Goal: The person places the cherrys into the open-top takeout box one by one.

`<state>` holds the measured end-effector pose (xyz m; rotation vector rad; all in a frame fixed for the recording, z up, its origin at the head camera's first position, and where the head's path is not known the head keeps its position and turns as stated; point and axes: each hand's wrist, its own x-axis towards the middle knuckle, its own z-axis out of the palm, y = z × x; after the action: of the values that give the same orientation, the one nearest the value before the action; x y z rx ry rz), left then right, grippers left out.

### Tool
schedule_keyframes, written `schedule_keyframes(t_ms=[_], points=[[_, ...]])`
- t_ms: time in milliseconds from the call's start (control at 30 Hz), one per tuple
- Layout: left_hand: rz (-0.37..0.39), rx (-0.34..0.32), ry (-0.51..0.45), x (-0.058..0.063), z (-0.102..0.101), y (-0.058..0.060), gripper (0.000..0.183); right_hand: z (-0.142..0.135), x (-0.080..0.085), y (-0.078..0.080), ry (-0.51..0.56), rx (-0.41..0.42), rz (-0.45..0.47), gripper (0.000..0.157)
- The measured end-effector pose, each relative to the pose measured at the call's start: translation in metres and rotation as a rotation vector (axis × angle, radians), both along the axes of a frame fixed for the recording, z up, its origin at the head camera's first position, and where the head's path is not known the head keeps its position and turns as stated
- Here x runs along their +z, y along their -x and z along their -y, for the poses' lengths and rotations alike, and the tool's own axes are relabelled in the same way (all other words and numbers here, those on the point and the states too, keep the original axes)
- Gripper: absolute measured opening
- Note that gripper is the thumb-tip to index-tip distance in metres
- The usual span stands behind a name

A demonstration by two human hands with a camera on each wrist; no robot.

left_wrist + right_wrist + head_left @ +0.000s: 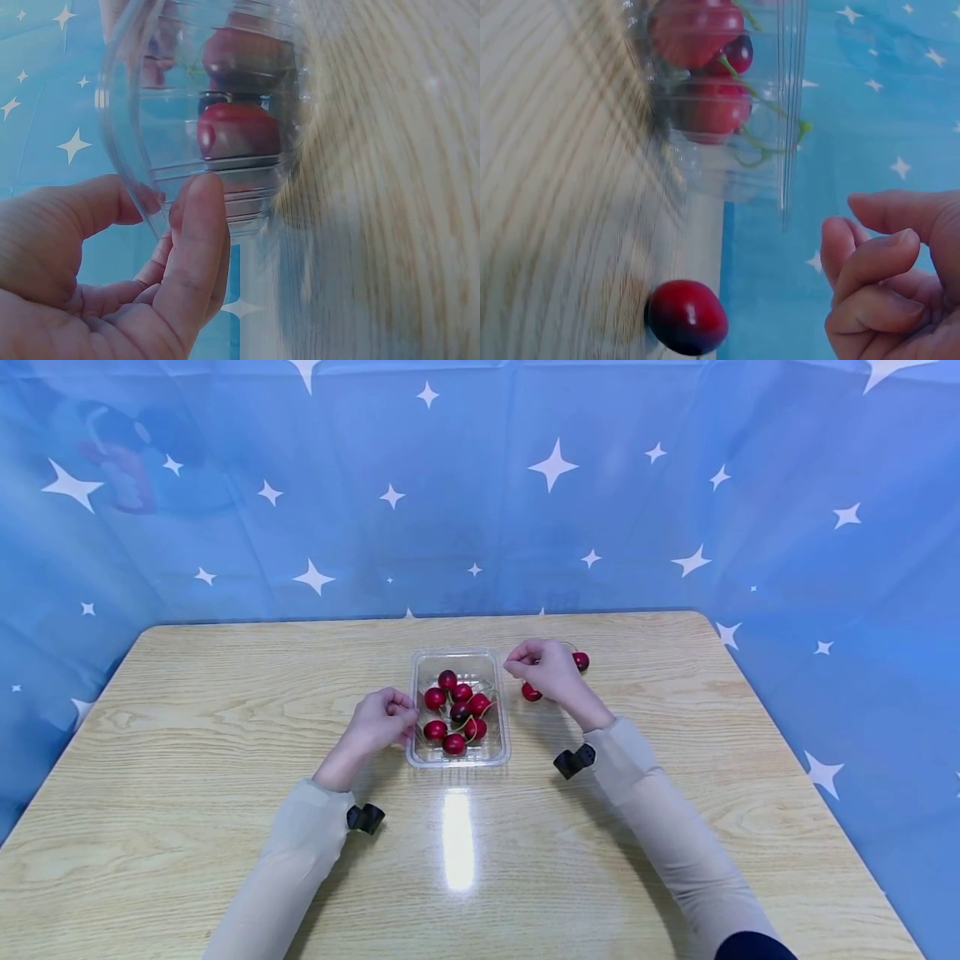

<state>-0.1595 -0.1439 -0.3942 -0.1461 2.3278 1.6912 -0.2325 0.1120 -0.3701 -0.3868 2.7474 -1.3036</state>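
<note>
A clear plastic container [459,762] stands on the table with several red cherries [478,703] in it, some with green stems. My left hand [380,720] is at its left side; in the left wrist view the thumb and fingers [196,240] pinch the rim and wall. On the other side, my right hand [551,672] hovers just beyond the container's far right edge. Its fingers [870,266] are loosely bent, a gap shows below the thumb, and nothing is held. One loose cherry [688,317] lies on the table below this hand.
Another loose cherry [581,661] lies right of my right hand, partly covered by it. The pale wooden table [187,760] ends at a blue curtain [465,510] with white stars at the back and sides.
</note>
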Motion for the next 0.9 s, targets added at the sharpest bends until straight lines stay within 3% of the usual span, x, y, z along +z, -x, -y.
schedule_keyframes(t_ms=[900], points=[[0.0, -0.007, 0.009, -0.001, 0.001, 0.001, 0.011, -0.025, -0.005, 0.009, 0.047, -0.077, 0.059, 0.014]])
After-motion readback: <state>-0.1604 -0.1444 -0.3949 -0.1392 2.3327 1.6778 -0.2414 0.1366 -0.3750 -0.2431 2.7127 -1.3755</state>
